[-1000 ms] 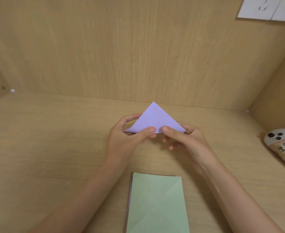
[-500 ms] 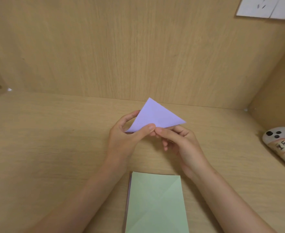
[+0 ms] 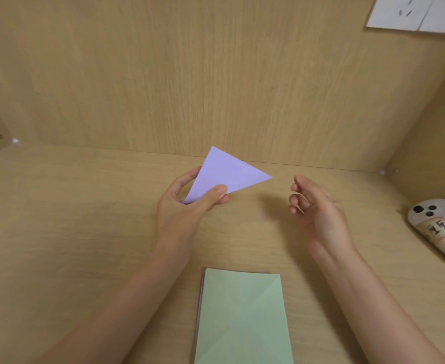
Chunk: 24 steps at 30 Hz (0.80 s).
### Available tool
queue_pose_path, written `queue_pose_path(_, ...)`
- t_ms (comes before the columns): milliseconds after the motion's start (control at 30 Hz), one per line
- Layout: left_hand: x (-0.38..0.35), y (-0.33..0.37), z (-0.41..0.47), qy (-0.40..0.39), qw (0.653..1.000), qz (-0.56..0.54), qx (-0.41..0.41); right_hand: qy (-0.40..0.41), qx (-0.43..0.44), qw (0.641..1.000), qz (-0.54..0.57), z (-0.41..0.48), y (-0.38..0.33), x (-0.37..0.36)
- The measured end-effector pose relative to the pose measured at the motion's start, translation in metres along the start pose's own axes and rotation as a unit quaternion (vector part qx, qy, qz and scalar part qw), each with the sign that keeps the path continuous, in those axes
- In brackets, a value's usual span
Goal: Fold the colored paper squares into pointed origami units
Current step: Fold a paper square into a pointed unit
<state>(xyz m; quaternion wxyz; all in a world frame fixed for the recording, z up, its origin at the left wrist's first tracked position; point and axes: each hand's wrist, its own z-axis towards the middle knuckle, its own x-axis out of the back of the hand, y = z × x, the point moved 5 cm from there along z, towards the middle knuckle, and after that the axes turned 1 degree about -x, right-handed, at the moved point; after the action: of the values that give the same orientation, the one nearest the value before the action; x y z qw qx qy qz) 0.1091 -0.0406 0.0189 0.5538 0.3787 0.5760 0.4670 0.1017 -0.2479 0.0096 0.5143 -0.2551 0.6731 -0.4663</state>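
A lilac paper folded into a triangle [image 3: 228, 174] is held above the wooden desk near its back edge. My left hand [image 3: 189, 203] pinches its lower left corner between thumb and fingers, and one point of the triangle juts out to the right. My right hand [image 3: 313, 203] hovers to the right of the paper, apart from it, fingers loosely curled and holding nothing. A stack of paper squares with a light green sheet on top [image 3: 242, 316] lies on the desk in front of me; the top sheet shows diagonal creases.
The wooden desk [image 3: 71, 232] is boxed in by a wooden back wall and a side wall on the right. A white controller with black dots and handwritten labels [image 3: 436, 227] lies at the right edge. White paper [image 3: 415, 14] hangs at the top right.
My right hand has let go of the lilac triangle and moved off to the right. My left hand has kept hold and turned the triangle so one point aims right.
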Motion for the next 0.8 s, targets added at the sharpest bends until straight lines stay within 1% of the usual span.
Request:
queue_pose_path(67,-0.002,-0.001,-0.001,-0.001,1.0,-0.003,0.001,-0.046,-0.036,0.998,0.003,-0.003,0.008,-0.008)
queue_pose_path(133,-0.002,-0.002,-0.001,0.0,1.0,0.0,-0.003,-0.115,-0.07,0.991,-0.022,-0.008,0.015,-0.02)
queue_pose_path(200,-0.002,-0.003,0.0,-0.004,1.0,0.007,-0.009,-0.173,-0.074,0.979,-0.079,-0.014,0.021,-0.031)
queue_pose_path(233,-0.003,-0.003,0.0,-0.008,1.0,0.015,-0.012,-0.188,-0.063,0.973,-0.116,-0.018,0.024,-0.034)
queue_pose_path(300,-0.005,-0.006,0.0,-0.012,0.999,0.045,-0.02,-0.187,-0.036,0.968,-0.163,-0.022,0.028,-0.037)
queue_pose_path(367,-0.007,-0.009,0.0,-0.011,0.997,0.073,-0.029,-0.172,-0.016,0.97,-0.172,-0.023,0.029,-0.038)
queue_pose_path(467,-0.008,-0.01,0.0,-0.015,0.997,0.074,-0.019,-0.145,0.001,0.976,-0.161,-0.021,0.026,-0.034)
queue_pose_path(633,-0.013,-0.008,-0.003,-0.049,0.998,0.043,-0.002,-0.127,0.021,0.979,-0.159,-0.022,0.024,-0.035)
queue_pose_path(800,-0.011,-0.01,0.0,-0.053,0.996,0.07,0.0,-0.082,0.041,0.986,-0.136,-0.016,0.016,-0.025)
